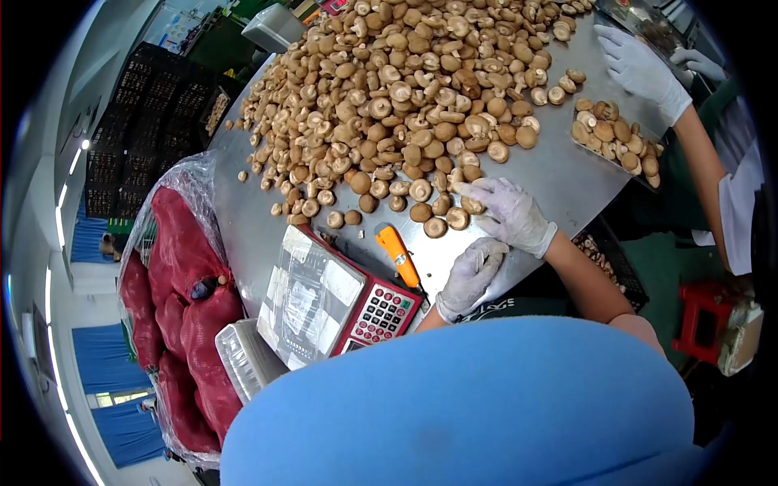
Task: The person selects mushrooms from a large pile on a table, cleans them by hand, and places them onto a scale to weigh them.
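Observation:
White-gloved, my right hand (512, 217) reaches to the near edge of a large heap of brown mushrooms (381, 105), fingers apart and extended beside a few loose mushrooms. My left hand (472, 277), also gloved, is just below it over the metal table (559, 150). Its fingers are curled together, and what they may hold is hidden. An orange cutter (397, 255) lies left of my left hand. Beside it stands a red scale (381, 314) with a keypad and a taped, plastic-covered top.
A co-worker's gloved hand (644, 69) is at the upper right, above a clear tray of mushrooms (620, 138). Red mesh sacks (190, 316) and stacked clear trays (247, 356) stand left. Black crates (134, 130) are behind; a red stool (701, 320) is at right.

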The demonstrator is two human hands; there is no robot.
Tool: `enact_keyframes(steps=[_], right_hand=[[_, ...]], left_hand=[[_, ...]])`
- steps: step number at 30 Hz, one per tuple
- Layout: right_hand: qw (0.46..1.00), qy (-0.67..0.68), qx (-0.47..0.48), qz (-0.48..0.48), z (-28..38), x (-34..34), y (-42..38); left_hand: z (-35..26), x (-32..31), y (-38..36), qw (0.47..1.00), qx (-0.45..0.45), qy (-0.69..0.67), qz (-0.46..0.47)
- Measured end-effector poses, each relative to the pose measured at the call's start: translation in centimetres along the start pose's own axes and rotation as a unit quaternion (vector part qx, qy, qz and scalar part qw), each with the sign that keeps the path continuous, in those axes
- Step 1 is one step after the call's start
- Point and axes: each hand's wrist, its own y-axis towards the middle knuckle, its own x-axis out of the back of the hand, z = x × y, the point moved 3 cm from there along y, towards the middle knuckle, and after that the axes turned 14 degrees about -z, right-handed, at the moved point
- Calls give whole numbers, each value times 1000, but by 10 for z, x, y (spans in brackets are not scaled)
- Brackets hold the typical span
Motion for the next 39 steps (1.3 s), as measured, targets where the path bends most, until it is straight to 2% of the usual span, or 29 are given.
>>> enact_keyframes(steps=[4,7,8,9,10,11,12,13,14,15,16,17,18,20,22,23,24,27,30,32,33,34,36,37,39], right_hand=[[998,-32,46,36,-5,-9,4],[992,111,-56,-37,-18,-16,2],[991,116,-53,-32,-19,-17,0],[938,258,-229,23,-22,-16,-2],[832,383,-393,78,-20,-13,-5],[804,451,-383,58,-9,0,-2],[803,453,-383,62,-14,-3,-7],[760,512,-396,59,-22,-6,-13],[714,568,-406,55,-27,-9,-16],[713,560,-421,37,-23,-6,-14],[712,560,-421,38,-26,-7,-15],[696,582,-417,57,-31,-8,-15],[679,604,-412,76,-34,-8,-15],[695,586,-412,69,-31,-2,-12],[638,626,-443,74,-37,-5,-14],[629,634,-444,76,-41,-9,-16],[630,633,-443,74,-42,-9,-16],[630,644,-427,75,-38,-8,-15],[620,641,-447,70,-33,-4,-12],[656,611,-438,61,-31,1,-10],[664,606,-434,63,-28,4,-8],[662,609,-432,70,-26,6,-7],[635,628,-444,73,-27,7,-6],[639,627,-441,73,-25,8,-5],[641,623,-443,78,-27,9,-5]], left_hand=[[0,-1,1,998,-44,39,-15],[-4,-2,-3,999,-14,19,-21],[-5,-3,-6,999,21,3,-31],[-7,-3,-9,997,56,-14,-41],[-11,-1,-11,997,59,-13,-47],[-16,3,-12,998,28,17,-61],[-19,6,-14,996,-3,48,-73],[-14,9,-16,993,34,30,-106],[-13,11,-15,993,35,31,-108],[-23,19,-10,975,-70,118,-175],[-32,27,-6,934,-174,203,-235],[-29,38,7,928,-187,221,-233],[-39,43,15,861,-261,327,-290],[-52,52,27,799,-262,445,-306],[-44,56,37,797,-166,510,-276],[-25,63,41,845,-126,457,-248],[-28,62,40,819,-134,502,-244],[-32,63,40,830,-141,483,-241],[-35,67,42,844,-97,468,-241],[-30,77,44,901,-68,271,-332],[-25,81,46,928,25,7,-371],[-28,83,41,924,58,-149,-349],[-55,79,47,889,68,-327,-314],[-45,86,45,879,100,-392,-253],[-37,92,44,874,111,-401,-253]])
